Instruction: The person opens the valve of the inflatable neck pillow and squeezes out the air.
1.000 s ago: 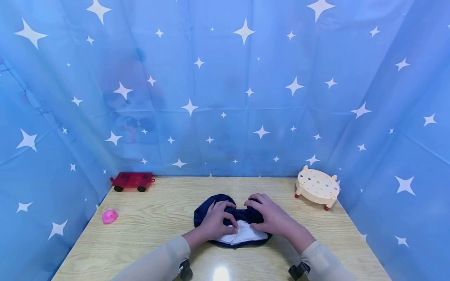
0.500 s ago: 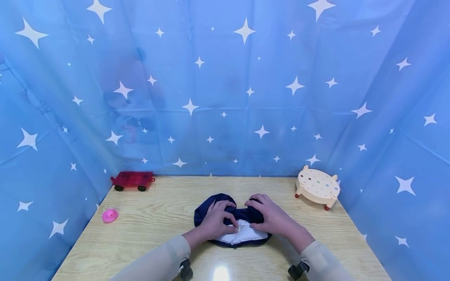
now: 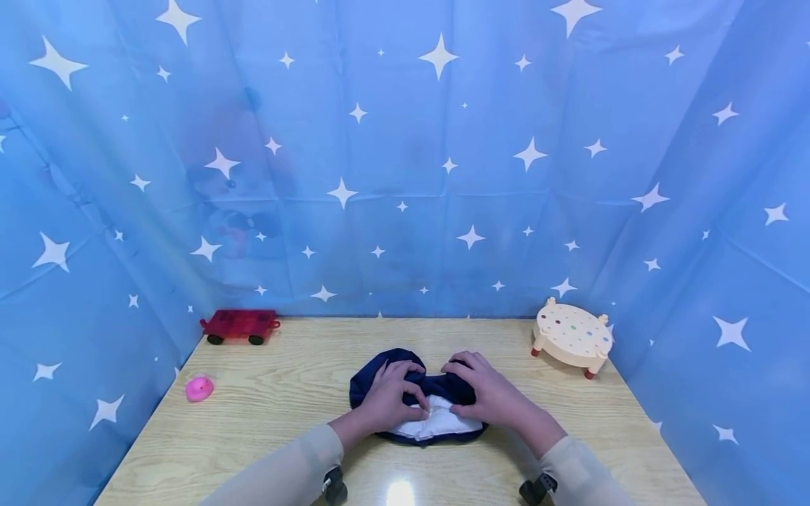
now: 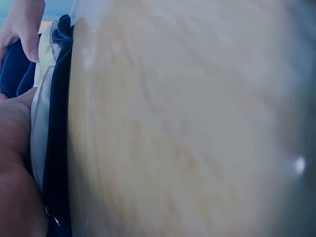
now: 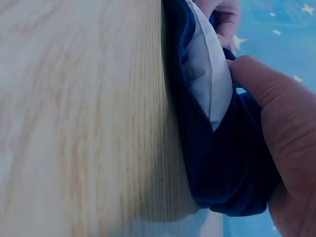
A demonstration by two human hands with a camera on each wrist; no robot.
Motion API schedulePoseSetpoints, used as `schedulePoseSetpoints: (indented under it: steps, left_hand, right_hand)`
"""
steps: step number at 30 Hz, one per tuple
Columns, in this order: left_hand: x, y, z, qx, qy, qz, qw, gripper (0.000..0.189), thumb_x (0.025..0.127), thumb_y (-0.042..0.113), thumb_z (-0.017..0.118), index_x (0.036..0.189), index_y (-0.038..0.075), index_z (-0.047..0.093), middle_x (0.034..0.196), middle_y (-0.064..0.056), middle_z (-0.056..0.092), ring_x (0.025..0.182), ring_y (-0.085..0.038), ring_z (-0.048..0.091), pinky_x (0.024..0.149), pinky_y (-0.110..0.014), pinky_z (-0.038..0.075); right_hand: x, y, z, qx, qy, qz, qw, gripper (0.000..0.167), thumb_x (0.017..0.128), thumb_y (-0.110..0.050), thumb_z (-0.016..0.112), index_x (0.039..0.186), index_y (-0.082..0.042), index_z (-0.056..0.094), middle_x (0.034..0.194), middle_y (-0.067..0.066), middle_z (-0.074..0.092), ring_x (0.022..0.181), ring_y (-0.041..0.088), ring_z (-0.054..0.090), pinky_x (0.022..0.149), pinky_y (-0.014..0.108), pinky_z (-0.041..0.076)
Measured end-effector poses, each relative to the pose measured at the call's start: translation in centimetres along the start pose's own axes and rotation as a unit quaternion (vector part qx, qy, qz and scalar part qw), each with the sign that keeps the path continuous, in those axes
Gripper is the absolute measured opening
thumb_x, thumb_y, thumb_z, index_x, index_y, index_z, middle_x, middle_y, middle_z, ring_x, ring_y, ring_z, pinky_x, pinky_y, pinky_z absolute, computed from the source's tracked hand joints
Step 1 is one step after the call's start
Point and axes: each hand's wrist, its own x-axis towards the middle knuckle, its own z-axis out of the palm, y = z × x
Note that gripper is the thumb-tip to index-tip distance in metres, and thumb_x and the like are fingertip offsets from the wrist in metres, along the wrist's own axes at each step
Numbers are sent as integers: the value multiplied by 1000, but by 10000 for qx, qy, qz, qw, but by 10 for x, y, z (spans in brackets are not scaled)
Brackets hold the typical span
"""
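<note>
A navy U-shaped neck pillow (image 3: 362,385) lies on the table in the head view. Its cover is unzipped along the near side, and white inner lining (image 3: 446,422) shows through the gap. My left hand (image 3: 389,400) grips the pillow's left part, fingers over the navy cloth and thumb against the white part. On the opposite side my right hand (image 3: 493,395) holds the right part, thumb at the edge of the opening. The right wrist view shows the zipper teeth (image 5: 195,100) running beside the white lining. Fingertips of both hands are partly hidden in the cloth.
A red toy wagon base (image 3: 242,326) stands at the table's back left, with a pink rubber duck (image 3: 199,388) in front of it. At the back right is a cream toy stool (image 3: 572,336) with dots. A blue starry curtain (image 3: 405,140) surrounds the wooden table (image 3: 285,393).
</note>
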Motion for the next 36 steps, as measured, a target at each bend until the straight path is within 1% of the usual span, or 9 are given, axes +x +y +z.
schedulePoseSetpoints:
  steps: [3, 14, 23, 30, 36]
  left_hand:
    - [0, 0, 0, -9, -9, 3, 10000, 16, 91, 39, 94, 86, 47, 81, 158, 5, 56, 158, -29, 36, 130, -71, 12]
    - [0, -1, 0, -72, 8, -12, 10000, 15, 91, 39, 94, 86, 47, 81, 157, 6, 56, 159, -30, 35, 130, -71, 11]
    - [0, -1, 2, -7, 27, 2, 10000, 17, 91, 40, 94, 85, 48, 80, 158, 6, 56, 159, -30, 35, 130, -71, 11]
    - [-1, 0, 2, 48, 29, -32, 10000, 16, 90, 40, 94, 85, 47, 81, 158, 6, 56, 160, -30, 35, 131, -70, 12]
    - [0, 1, 0, 27, 73, -17, 10000, 15, 90, 39, 95, 86, 45, 83, 157, 5, 57, 158, -30, 36, 130, -71, 13]
  right_hand:
    - [-1, 0, 1, 10, 34, 4, 10000, 71, 87, -33, 96, 148, -17, 65, 151, 6, 55, 138, 29, 52, 109, 55, 54]
    - [-1, 2, 5, -84, 116, -56, 9999, 68, 86, -33, 96, 146, -18, 66, 149, 4, 55, 136, 28, 53, 106, 55, 55]
    - [-4, 3, 8, -62, 252, -194, 9995, 66, 87, -32, 94, 146, -18, 67, 148, 7, 57, 136, 29, 54, 105, 57, 56]
    - [-6, 6, 13, -27, 196, -208, 9996, 64, 91, -38, 91, 148, -22, 67, 150, 7, 58, 138, 29, 55, 107, 58, 55]
    - [-6, 5, 15, -63, 85, -268, 9996, 66, 93, -44, 87, 152, -24, 65, 153, 13, 57, 140, 31, 53, 108, 60, 53]
